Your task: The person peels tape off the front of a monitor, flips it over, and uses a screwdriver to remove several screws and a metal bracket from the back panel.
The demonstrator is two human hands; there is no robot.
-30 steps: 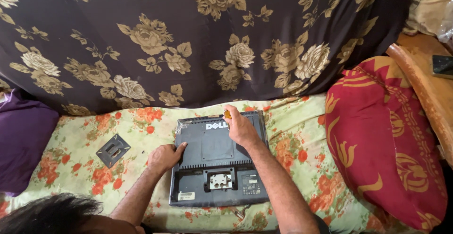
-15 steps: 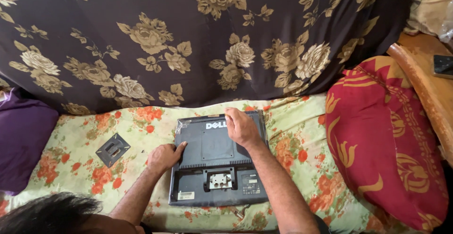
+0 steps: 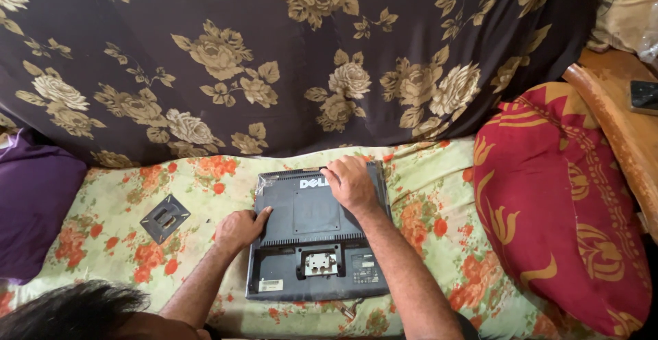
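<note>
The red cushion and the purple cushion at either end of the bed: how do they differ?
The red cushion lies at the right and carries yellow patterns; the purple cushion lies at the left and is plain. The red cushion shows nearly whole and looks bigger, while the purple cushion is cut off by the picture's edge. Both rest on the flowered sheet, apart from the hands.

A dark grey monitor (image 3: 319, 244) lies screen-down on the floral sheet, with small white labels (image 3: 271, 285) on its back.
</note>
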